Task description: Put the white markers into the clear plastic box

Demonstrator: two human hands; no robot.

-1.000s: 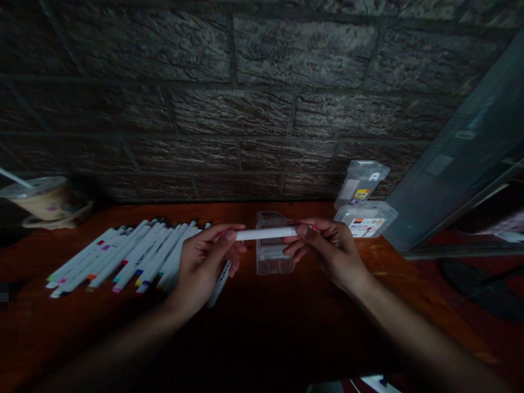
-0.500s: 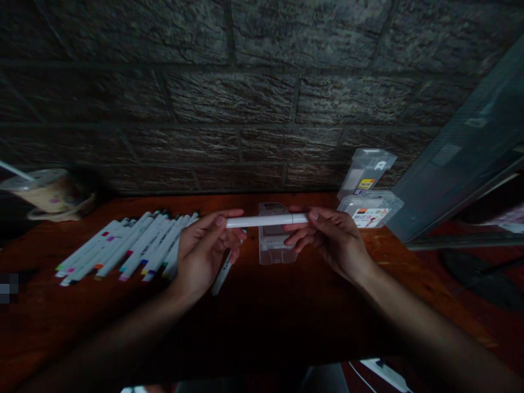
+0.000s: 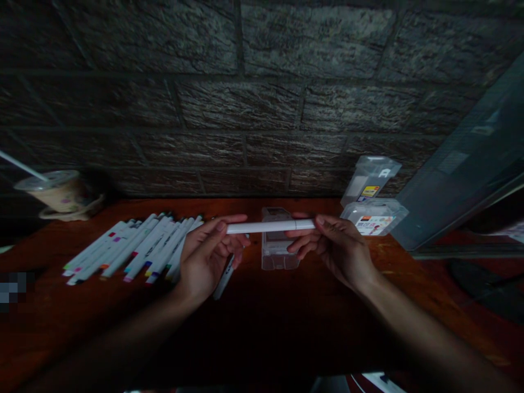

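A white marker point(image 3: 264, 226) is held level above the table, one end in each hand. My left hand point(image 3: 207, 254) pinches its left end between thumb and fingers. My right hand point(image 3: 341, 245) grips the right end, just past a thin seam line in the barrel. Behind the marker, a small clear plastic case point(image 3: 280, 251) lies on the table, partly covered by it. Another marker point(image 3: 224, 279) rests on the wood beneath my left hand, its upper end hidden by the fingers. Left of that hand lie several white markers point(image 3: 139, 248) with coloured ends, side by side.
A lidded drink cup point(image 3: 53, 191) with a straw stands at the far left. Clear plastic cases with labels, one upright point(image 3: 370, 177) and one in front point(image 3: 376, 218), are at the back right. A dark brick wall point(image 3: 262, 109) rises behind the wooden table point(image 3: 262, 316).
The whole view has shifted slightly, so everything sits a little lower and further right. Both hands keep their hold on the marker, which looks unchanged.
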